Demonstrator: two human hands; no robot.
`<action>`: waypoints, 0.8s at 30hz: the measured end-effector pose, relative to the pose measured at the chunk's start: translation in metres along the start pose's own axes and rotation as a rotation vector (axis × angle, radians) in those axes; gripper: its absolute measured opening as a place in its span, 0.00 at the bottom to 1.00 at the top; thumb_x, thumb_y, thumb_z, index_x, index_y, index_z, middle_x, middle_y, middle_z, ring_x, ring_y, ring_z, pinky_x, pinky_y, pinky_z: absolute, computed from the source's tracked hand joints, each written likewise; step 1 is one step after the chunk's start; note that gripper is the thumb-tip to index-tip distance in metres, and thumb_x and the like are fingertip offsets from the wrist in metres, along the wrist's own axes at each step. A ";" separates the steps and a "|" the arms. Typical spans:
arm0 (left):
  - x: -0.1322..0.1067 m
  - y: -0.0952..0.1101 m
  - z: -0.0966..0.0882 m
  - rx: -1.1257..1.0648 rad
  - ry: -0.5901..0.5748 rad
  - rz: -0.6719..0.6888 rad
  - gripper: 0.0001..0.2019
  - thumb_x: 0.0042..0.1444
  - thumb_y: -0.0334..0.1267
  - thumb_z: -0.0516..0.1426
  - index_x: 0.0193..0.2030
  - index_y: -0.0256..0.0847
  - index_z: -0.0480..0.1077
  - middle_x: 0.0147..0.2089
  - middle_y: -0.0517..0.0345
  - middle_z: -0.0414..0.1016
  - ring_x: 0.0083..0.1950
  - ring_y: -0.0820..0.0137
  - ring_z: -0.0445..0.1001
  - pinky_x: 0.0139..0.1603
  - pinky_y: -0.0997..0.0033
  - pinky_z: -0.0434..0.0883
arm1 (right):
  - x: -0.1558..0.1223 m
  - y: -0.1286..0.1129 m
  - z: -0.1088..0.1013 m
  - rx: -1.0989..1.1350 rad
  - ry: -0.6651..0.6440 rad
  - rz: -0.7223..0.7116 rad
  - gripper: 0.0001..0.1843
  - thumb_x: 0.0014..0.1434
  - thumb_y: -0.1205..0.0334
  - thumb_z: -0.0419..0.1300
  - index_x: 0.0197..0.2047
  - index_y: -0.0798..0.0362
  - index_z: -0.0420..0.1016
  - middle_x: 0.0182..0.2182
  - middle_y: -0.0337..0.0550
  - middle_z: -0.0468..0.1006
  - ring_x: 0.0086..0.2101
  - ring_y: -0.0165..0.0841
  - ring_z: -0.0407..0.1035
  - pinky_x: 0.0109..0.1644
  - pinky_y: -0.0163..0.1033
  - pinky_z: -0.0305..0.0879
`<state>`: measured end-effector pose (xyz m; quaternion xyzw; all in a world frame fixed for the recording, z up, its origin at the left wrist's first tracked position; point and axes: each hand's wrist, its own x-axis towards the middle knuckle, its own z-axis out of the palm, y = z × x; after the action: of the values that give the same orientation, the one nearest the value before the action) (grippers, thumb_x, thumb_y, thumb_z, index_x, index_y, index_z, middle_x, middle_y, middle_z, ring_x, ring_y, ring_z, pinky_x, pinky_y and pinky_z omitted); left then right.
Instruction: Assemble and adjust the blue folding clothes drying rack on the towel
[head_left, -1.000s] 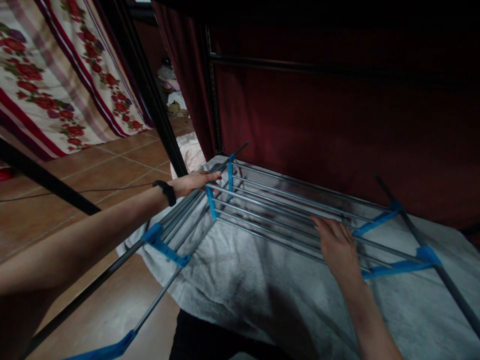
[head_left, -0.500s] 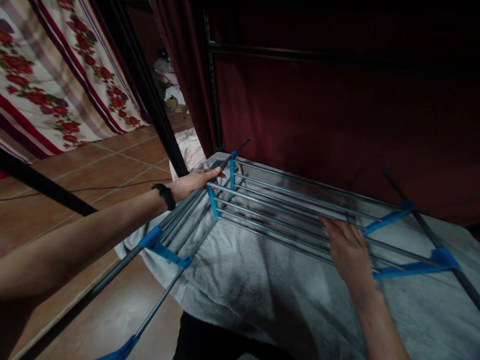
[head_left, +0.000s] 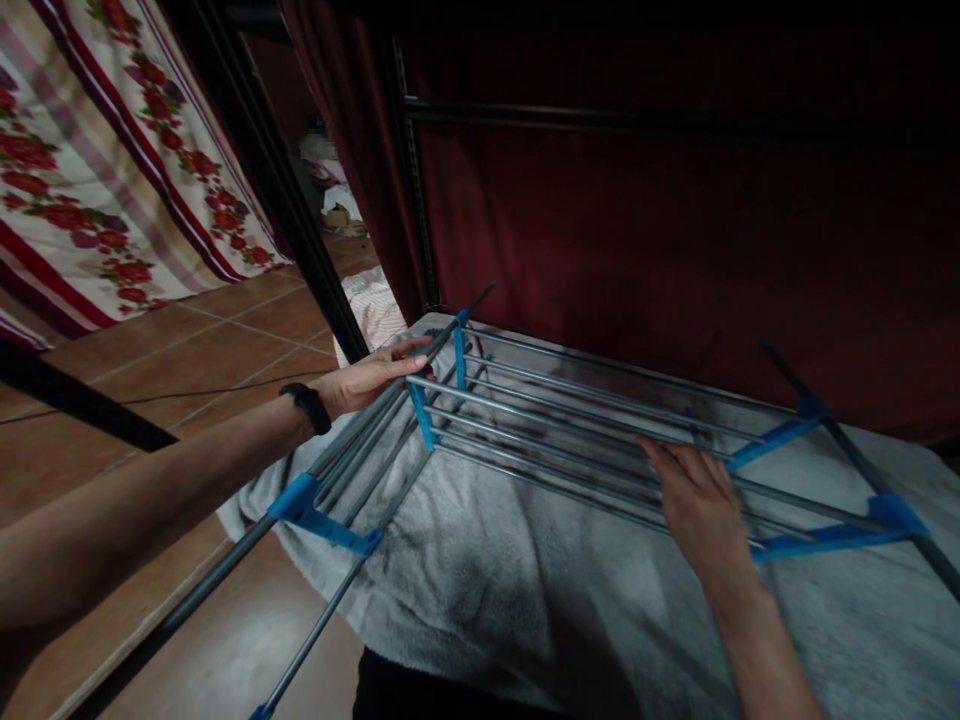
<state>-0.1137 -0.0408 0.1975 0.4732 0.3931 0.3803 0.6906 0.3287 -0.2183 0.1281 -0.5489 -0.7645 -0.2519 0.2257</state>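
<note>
A folding drying rack (head_left: 540,423) of grey metal tubes with blue plastic brackets lies on a grey fleece blanket (head_left: 487,590). Wearing a black wristband, my left hand (head_left: 382,375) holds the rack's left tubes beside a blue corner bracket (head_left: 420,412), thumb along the tube and some fingertips hidden. My right hand (head_left: 697,500) is closed around the long bars near their right end, close to the right-hand blue bracket (head_left: 825,540). The rack's left section runs toward me, past another blue bracket (head_left: 326,522), over the blanket's edge.
Behind the rack hangs a dark red curtain (head_left: 637,240). Black metal posts (head_left: 300,220) and a crossbar (head_left: 525,112) frame the space. To the left are a tiled floor (head_left: 217,340) with a thin cable (head_left: 172,397) and a floral curtain (head_left: 112,170).
The fingers of my left hand have straightened and loosened somewhat on the tubes. The view has shifted slightly; my right hand stays at the same place on the bars.
</note>
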 end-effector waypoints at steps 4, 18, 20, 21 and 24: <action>-0.003 0.009 -0.010 0.131 -0.124 0.046 0.38 0.51 0.34 0.71 0.69 0.50 0.67 0.49 0.52 0.81 0.49 0.65 0.80 0.52 0.70 0.77 | -0.001 0.001 0.001 0.004 0.005 -0.002 0.30 0.64 0.75 0.51 0.67 0.48 0.65 0.43 0.46 0.76 0.41 0.41 0.68 0.51 0.46 0.64; -0.002 0.013 -0.015 0.699 -0.110 0.158 0.22 0.48 0.56 0.70 0.40 0.40 0.82 0.40 0.55 0.80 0.42 0.68 0.75 0.48 0.73 0.73 | 0.003 -0.001 -0.002 -0.016 0.000 0.002 0.25 0.65 0.74 0.51 0.64 0.50 0.68 0.42 0.46 0.76 0.41 0.40 0.69 0.51 0.46 0.64; -0.001 0.012 -0.013 0.714 -0.083 0.187 0.21 0.48 0.56 0.70 0.40 0.40 0.81 0.39 0.55 0.80 0.42 0.69 0.74 0.48 0.74 0.72 | 0.003 -0.001 -0.003 -0.014 -0.007 -0.003 0.25 0.65 0.74 0.52 0.64 0.51 0.68 0.42 0.46 0.76 0.41 0.40 0.68 0.51 0.46 0.64; -0.001 0.011 -0.011 0.716 -0.073 0.196 0.20 0.49 0.55 0.70 0.39 0.41 0.81 0.39 0.55 0.79 0.42 0.69 0.74 0.47 0.74 0.72 | 0.003 0.000 -0.003 -0.012 -0.013 -0.006 0.26 0.65 0.74 0.52 0.64 0.52 0.67 0.42 0.47 0.76 0.41 0.41 0.68 0.51 0.46 0.64; -0.002 0.011 -0.006 0.705 -0.061 0.206 0.19 0.50 0.54 0.69 0.39 0.41 0.81 0.38 0.54 0.79 0.41 0.68 0.73 0.46 0.75 0.72 | 0.003 0.001 -0.002 -0.006 -0.026 -0.017 0.27 0.65 0.73 0.51 0.66 0.51 0.67 0.43 0.47 0.76 0.42 0.41 0.69 0.52 0.47 0.65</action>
<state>-0.1215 -0.0378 0.2068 0.7304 0.4294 0.2748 0.4545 0.3291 -0.2170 0.1317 -0.5461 -0.7712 -0.2492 0.2119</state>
